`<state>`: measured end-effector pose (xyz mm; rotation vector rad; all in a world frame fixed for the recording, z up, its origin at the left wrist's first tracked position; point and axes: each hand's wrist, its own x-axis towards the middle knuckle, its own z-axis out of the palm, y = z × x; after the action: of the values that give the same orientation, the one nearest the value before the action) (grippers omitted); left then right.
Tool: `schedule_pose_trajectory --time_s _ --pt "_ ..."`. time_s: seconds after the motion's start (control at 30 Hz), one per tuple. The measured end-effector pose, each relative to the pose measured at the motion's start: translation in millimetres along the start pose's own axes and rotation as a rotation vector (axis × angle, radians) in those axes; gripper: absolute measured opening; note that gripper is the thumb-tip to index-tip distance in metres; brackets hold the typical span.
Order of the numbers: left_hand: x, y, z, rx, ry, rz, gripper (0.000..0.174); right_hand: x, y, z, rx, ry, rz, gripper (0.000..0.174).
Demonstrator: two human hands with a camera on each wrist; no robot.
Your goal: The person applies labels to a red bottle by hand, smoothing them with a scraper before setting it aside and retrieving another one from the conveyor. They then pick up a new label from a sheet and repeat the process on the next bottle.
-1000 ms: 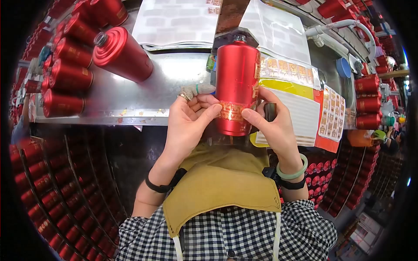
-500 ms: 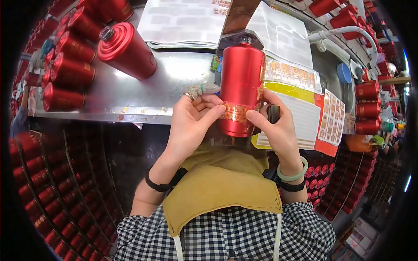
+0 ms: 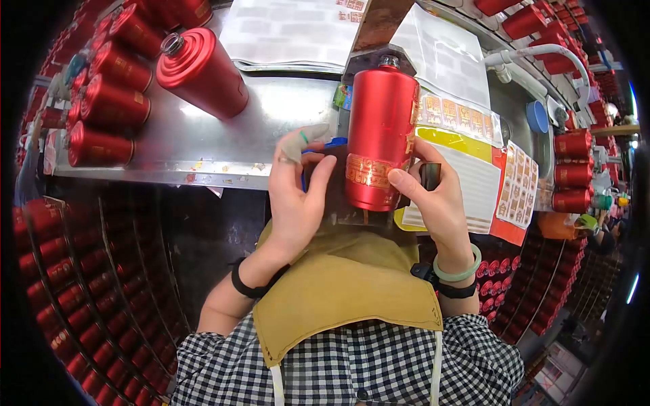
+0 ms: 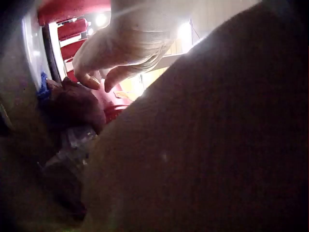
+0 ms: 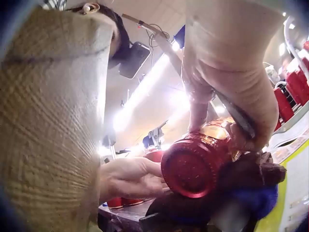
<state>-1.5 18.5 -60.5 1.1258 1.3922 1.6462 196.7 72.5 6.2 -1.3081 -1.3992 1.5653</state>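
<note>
A red bottle lies with its neck away from the body and its base toward the apron. Round its lower part runs a gold patterned label band. My right hand holds the bottle at its right side, thumb on the band's end, other fingers partly hidden behind. A dark flat-edged tool sits between that hand's fingers; in the right wrist view its dark edge shows. My left hand is just left of the bottle, apart from it, thumb and fingers spread with nothing between. A pale cover wraps one left finger.
Another red bottle stands on the metal bench, with several more at the left. Right of the held bottle lie gold label sheets and a striped sheet. A dark post rises beyond the neck. Racks of bottles flank the body.
My left hand has let go of the band and drawn back left, its fingers spreading. The right hand keeps its hold. The view has shifted slightly.
</note>
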Motion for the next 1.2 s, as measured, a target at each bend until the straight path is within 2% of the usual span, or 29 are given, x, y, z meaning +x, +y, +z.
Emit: schedule_pose_trajectory --time_s 0.03,0.1,0.13,0.17,0.4,0.43,0.47,0.5,0.53,0.57,0.63,0.7,0.8,0.83,0.9,0.97,1.03,1.1,1.13,1.2 --pt "-5.7 4.5 -2.5 0.115 -0.03 0.127 0.047 -0.1 1.2 -1.3 -0.015 -0.003 0.002 0.047" --pt "-11.5 12.2 -9.8 0.479 -0.282 0.468 0.066 0.3 0.7 -0.2 -0.03 -0.007 0.011 0.047" --pt "-12.4 7.7 -8.2 0.55 -0.386 0.522 0.081 0.3 0.4 2.1 -0.014 0.002 0.011 0.056" --pt "-16.6 1.1 -4.8 0.526 -0.376 0.453 0.085 0.5 0.1 3.8 0.003 0.01 0.011 0.066" --pt "-22.7 -8.3 -2.9 0.457 -0.275 0.348 0.08 0.5 0.7 2.8 0.002 0.008 -0.004 0.067" --pt "-22.1 -7.6 -3.9 0.464 -0.268 0.332 0.079 0.3 1.1 2.1 0.002 0.006 -0.003 0.067" --pt "-21.8 -4.2 -2.8 0.465 -0.269 0.329 0.079 -0.4 0.7 0.3 -0.01 0.004 0.026 0.058" --pt "-22.2 -0.2 1.4 0.521 -0.206 0.394 0.077 -0.8 1.0 -1.1 -0.022 0.003 0.051 0.048" --pt "-22.0 3.1 5.6 0.576 -0.144 0.46 0.076 -0.5 0.4 -1.0 -0.022 0.005 0.051 0.048" --pt "-20.7 4.7 8.2 0.573 -0.15 0.459 0.076 -0.5 -0.9 -0.1 -0.02 0.01 0.035 0.048" --pt "-16.1 5.7 13.2 0.729 -0.168 0.656 0.075 -1.4 1.6 0.4 -0.016 0.025 0.023 0.049" --pt "-11.4 3.8 17.8 0.729 -0.14 0.683 0.078 -0.3 6.5 -1.3 -0.014 0.022 -0.014 0.068" --pt "-10.4 -4.2 17.9 0.472 -0.133 0.473 0.086 -2.7 -1.6 -4.6 0.026 0.033 -0.025 0.063" --pt "-11.4 -5.2 15.8 0.47 -0.144 0.47 0.086 -4.2 -1.5 -5.6 0.059 0.029 -0.049 0.062" --pt "-12.6 -6.8 8.3 0.418 -0.21 0.372 0.092 -6.8 0.2 -9.0 0.037 0.009 -0.043 0.06" --pt "-9.6 1.2 1.0 0.408 -0.259 0.354 0.097 -7.4 0.1 -6.7 0.02 0.026 -0.083 0.051" --pt "-4.3 11.9 -5.6 0.241 -0.38 0.193 0.098 -8.8 6.6 -7.2 0.002 0.032 -0.073 0.053" --pt "-3.0 8.3 -8.0 0.039 -0.393 0.05 0.076 -8.1 8.1 -4.9 -0.029 0.021 -0.086 0.06" --pt "-0.6 17.5 -4.1 -0.028 -0.378 -0.021 0.071 -8.2 8.8 -2.4 -0.023 0.022 -0.084 0.06" --pt "-0.6 27.9 6.3 -0.189 -0.373 -0.19 0.066 -8.5 12.3 2.1 0.18 0.003 -0.136 0.069"
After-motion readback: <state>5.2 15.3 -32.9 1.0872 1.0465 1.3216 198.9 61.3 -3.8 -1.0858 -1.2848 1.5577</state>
